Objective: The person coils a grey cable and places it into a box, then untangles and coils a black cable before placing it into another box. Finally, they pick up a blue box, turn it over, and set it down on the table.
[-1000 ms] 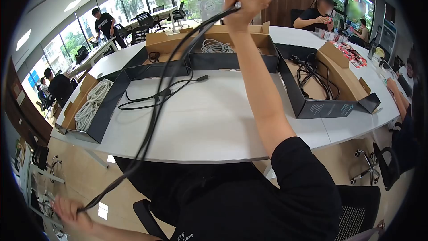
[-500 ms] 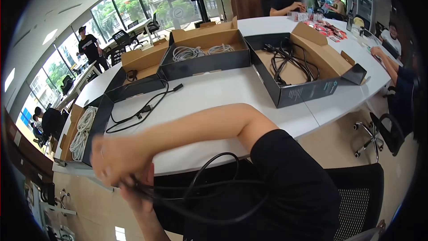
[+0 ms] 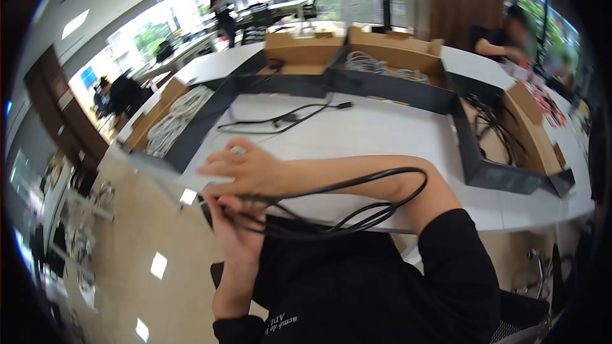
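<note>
My left hand [image 3: 239, 232] is closed around a looped black cable [image 3: 357, 226], whose coils stretch out to the right below my right forearm and across it. My right hand [image 3: 245, 169], with a ring on one finger, lies across the top of my left hand. Its fingers look spread and somewhat blurred, and I see no cable between them; its thumb is hidden. Beyond the hands, another black cable [image 3: 287, 118] with a plug at its end lies loosely bent on the white table [image 3: 382, 130].
Dark open boxes ring the table: a left box [image 3: 207, 118] with white cables, a back box [image 3: 389, 83] with pale coils, a small-coil box [image 3: 306, 64], and a right box [image 3: 475, 159] with black cables. A person [image 3: 500, 41] sits at the far right.
My view has swung left, so table and boxes appear further right. The right hand's fingers have spread over the left hand. The cable loops now show raised across my right forearm.
</note>
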The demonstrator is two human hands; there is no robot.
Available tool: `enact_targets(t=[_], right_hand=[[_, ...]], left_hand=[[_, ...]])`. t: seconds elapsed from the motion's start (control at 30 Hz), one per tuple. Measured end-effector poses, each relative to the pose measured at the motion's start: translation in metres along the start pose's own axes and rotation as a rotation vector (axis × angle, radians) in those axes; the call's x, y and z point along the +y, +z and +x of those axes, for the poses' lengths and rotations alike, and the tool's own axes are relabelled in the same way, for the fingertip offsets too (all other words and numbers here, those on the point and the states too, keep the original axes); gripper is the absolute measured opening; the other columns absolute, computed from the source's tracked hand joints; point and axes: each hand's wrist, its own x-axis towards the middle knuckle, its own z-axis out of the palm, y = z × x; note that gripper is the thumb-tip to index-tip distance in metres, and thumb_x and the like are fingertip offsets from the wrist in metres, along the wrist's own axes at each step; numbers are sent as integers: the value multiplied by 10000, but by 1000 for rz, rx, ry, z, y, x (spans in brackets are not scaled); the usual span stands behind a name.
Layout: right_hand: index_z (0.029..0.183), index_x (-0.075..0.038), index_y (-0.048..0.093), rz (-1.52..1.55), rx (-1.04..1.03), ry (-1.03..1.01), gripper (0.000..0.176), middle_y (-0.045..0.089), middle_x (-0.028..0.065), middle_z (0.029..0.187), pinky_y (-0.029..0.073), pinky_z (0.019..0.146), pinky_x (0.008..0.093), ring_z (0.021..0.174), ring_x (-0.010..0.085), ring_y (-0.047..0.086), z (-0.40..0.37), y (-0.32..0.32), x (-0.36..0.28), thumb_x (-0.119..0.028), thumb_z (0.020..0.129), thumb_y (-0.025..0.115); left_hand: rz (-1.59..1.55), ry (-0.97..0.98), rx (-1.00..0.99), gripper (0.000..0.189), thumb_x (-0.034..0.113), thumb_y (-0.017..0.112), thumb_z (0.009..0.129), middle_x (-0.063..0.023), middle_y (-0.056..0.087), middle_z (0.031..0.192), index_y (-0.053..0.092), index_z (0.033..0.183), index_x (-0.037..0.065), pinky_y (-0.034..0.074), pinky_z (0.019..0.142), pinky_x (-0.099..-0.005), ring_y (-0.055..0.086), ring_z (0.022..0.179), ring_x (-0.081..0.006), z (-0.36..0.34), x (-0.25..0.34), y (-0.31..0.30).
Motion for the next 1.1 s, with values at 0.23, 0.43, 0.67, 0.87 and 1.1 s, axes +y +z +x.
enact_targets(t=[0.23,0.43,0.67,0.87,1.1], right_hand=[[1055,-135,567,11,-191,-89,315,463,97,1217,296,895,408,1136,231,422,8,7,-17,-305,803,487],[1086,-11,519,350,-71,-53,429,433,178,1224,345,902,411,1105,280,446,-2,19,-15,-318,786,524],[1174,-3,428,561,96,-13,572,410,231,1239,362,924,422,1074,328,482,-10,26,-16,-271,707,622],[1246,-116,388,198,-155,-406,471,430,58,1304,340,965,425,1157,195,452,-4,15,-17,-153,796,523],[1051,-87,503,288,6,-479,248,538,67,1137,413,855,399,1066,222,517,0,15,-48,-97,804,518]], left_hand=[[-40,9,382,374,423,365,915,-35,508,1122,440,1153,144,508,782,-305,543,1001,-163,-4,14,43],[84,-44,353,348,371,400,911,-56,545,1059,469,1100,88,518,739,-278,564,957,-155,-2,20,33],[67,-1,427,240,322,436,880,-23,558,868,506,943,101,476,687,-266,565,792,-118,5,27,22],[-543,-19,238,176,177,467,885,33,412,628,428,738,87,386,469,-177,403,522,-48,19,66,-14],[-766,-248,88,250,274,444,918,22,378,582,422,767,75,320,385,-181,352,434,-59,16,46,-6]])
